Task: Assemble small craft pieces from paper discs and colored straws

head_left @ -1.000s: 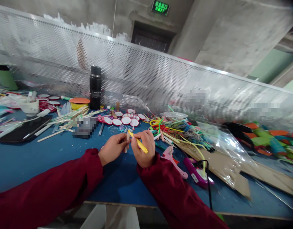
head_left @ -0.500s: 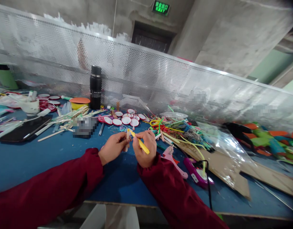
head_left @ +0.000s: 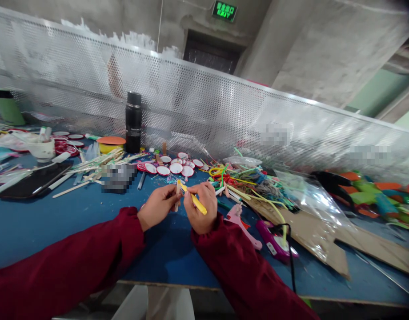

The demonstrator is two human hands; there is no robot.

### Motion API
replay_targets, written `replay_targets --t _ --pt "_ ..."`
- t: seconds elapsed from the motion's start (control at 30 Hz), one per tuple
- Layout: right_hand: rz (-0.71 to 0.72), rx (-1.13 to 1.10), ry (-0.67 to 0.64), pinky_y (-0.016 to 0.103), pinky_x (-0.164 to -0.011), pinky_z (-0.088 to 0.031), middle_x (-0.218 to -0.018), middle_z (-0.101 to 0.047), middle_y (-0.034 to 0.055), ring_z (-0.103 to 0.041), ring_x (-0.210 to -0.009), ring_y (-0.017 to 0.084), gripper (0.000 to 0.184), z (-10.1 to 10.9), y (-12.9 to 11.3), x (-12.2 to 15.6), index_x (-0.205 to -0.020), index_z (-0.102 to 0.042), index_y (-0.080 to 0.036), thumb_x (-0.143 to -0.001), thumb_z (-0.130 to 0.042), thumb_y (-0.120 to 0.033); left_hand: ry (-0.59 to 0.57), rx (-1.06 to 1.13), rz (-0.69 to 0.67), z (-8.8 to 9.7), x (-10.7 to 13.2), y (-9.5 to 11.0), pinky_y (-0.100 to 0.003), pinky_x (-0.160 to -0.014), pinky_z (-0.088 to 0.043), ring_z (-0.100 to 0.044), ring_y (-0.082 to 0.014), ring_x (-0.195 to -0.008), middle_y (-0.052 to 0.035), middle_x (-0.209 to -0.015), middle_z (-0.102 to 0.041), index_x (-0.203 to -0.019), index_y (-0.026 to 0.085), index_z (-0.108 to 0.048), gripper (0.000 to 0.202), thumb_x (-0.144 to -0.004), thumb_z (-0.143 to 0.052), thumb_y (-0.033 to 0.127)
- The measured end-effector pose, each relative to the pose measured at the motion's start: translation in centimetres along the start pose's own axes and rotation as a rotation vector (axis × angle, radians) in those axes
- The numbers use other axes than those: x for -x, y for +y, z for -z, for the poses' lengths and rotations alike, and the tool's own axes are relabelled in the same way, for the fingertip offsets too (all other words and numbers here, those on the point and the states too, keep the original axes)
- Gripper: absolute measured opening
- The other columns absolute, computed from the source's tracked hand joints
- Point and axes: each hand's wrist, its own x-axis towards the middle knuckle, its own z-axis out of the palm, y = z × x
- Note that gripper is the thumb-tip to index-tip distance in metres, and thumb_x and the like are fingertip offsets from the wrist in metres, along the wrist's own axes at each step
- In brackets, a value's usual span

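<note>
My left hand (head_left: 157, 206) is closed in a pinch on a small pale wooden stick (head_left: 178, 192), held upright over the blue table (head_left: 58, 218). My right hand (head_left: 202, 205) grips a yellow pen-like tool (head_left: 195, 201), whose tip rests against the top of the stick. Both hands meet just in front of me, above the table's near middle. Both sleeves are dark red.
Red-rimmed white round pieces (head_left: 175, 168) lie just beyond my hands. A black bottle (head_left: 133, 122) stands by the perforated metal screen (head_left: 224, 111). Wooden sticks (head_left: 91, 166) lie left; coloured wires (head_left: 247, 178), a purple glue gun (head_left: 275, 242), cardboard (head_left: 311, 231) and a plastic bag (head_left: 307, 195) right.
The yellow tool in my right hand has shifted slightly against the stick, tilting a little up and back down. My left hand has stayed almost still.
</note>
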Motion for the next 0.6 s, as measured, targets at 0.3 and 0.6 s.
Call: replay_targets --t 0.3,0.6 --pt "-0.007 -0.014 0.012 0.041 -0.087 -0.044 -0.073 -0.064 0.0002 -0.058 -0.070 0.017 0.006 0.05 0.07 -0.02 -0.084 -0.055 -0.022 -0.086 -0.055 -0.017 -0.014 -0.020 -0.009 0.00 0.04 -0.37 -0.023 -0.052 -0.034 -0.044 -0.0095 -0.052 0.0032 -0.057 -0.051 -0.069 0.017 -0.050 0.032 -0.090 -0.053 0.041" --pt "-0.004 -0.024 -0.001 0.041 -0.088 -0.045 -0.074 -0.065 0.0002 -0.060 -0.071 0.017 0.006 -0.11 -0.11 0.14 -0.084 -0.055 -0.022 -0.086 -0.055 -0.017 -0.031 -0.023 -0.010 -0.08 0.13 -0.40 -0.023 -0.053 -0.035 -0.046 -0.0094 -0.052 0.0030 -0.058 -0.052 -0.068 0.017 -0.050 0.030 -0.089 -0.053 0.038"
